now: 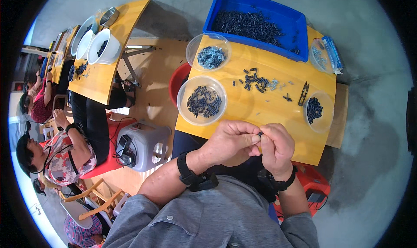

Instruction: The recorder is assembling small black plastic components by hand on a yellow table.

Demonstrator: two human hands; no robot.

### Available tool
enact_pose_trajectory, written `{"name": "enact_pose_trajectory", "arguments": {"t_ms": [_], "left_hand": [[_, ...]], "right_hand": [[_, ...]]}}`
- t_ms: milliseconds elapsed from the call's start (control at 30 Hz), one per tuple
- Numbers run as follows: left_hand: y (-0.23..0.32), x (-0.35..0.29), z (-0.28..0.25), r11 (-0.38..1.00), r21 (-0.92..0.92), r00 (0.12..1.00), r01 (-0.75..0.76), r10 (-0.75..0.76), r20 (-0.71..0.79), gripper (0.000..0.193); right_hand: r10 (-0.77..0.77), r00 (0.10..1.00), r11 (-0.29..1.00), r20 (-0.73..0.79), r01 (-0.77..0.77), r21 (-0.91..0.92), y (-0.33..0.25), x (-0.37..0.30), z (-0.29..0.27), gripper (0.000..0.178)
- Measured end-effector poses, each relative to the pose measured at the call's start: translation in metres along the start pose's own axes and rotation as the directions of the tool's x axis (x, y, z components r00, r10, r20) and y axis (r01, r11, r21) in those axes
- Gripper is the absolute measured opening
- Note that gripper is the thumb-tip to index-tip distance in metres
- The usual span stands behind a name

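The left hand (234, 139) and right hand (279, 147) meet at the near edge of a yellow table (252, 109), thumbs and fingers closed on one small dark piece (260, 134) between the fingertips. Four round clear tubs (183, 102) stand there — two holding dark pieces, two holding pale-blue bits — with one blue tray (252, 44) of dark pieces at the far side, one pair of snips (303, 94) and a loose scatter (256, 81) too crowded to count. One blue-and-white packet (332, 54) bears markings too small to read. The hands hide part of the near edge; a red bucket (175, 85) sits against the left side, and leftward a co-worker (71, 159) sits by another yellow table (102, 78).
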State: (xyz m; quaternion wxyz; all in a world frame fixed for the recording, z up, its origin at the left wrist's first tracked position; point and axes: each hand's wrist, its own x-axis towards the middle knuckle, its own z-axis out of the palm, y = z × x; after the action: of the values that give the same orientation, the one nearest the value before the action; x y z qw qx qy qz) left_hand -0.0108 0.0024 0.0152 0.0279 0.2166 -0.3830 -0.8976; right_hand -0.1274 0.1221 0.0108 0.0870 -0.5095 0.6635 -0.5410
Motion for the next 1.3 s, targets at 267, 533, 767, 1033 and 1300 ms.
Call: {"name": "enact_pose_trajectory", "arguments": {"t_ms": [267,533,767,1033,1300], "left_hand": [[0.004,-0.005,0.003,0.994,0.111,1.0,0.005,-0.006,0.011,0.014],[0.003,-0.006,0.003,0.983,0.181,0.998,0.041,-0.031,-0.054,0.014],[0.003,-0.007,0.001,0.981,0.163,0.994,0.106,-0.105,-0.013,0.013],[0.0,-0.007,0.004,0.991,0.111,0.997,0.077,-0.078,0.007,0.013],[-0.004,-0.007,0.004,0.967,0.228,0.993,-0.118,0.122,-0.003,0.009]], "right_hand": [[0.007,1.0,0.999,-0.007,-0.007,0.039,-0.005,-0.003,-0.002,0.011],[0.047,0.999,0.997,0.021,-0.048,0.056,-0.004,-0.007,-0.002,0.011],[0.062,0.997,0.992,0.049,-0.067,0.102,-0.004,-0.008,-0.001,0.009],[0.034,0.999,0.994,0.041,-0.038,0.098,-0.006,-0.008,-0.003,0.009],[0.411,0.911,0.799,-0.038,-0.34,0.497,-0.01,-0.021,0.0,0.02]]}}
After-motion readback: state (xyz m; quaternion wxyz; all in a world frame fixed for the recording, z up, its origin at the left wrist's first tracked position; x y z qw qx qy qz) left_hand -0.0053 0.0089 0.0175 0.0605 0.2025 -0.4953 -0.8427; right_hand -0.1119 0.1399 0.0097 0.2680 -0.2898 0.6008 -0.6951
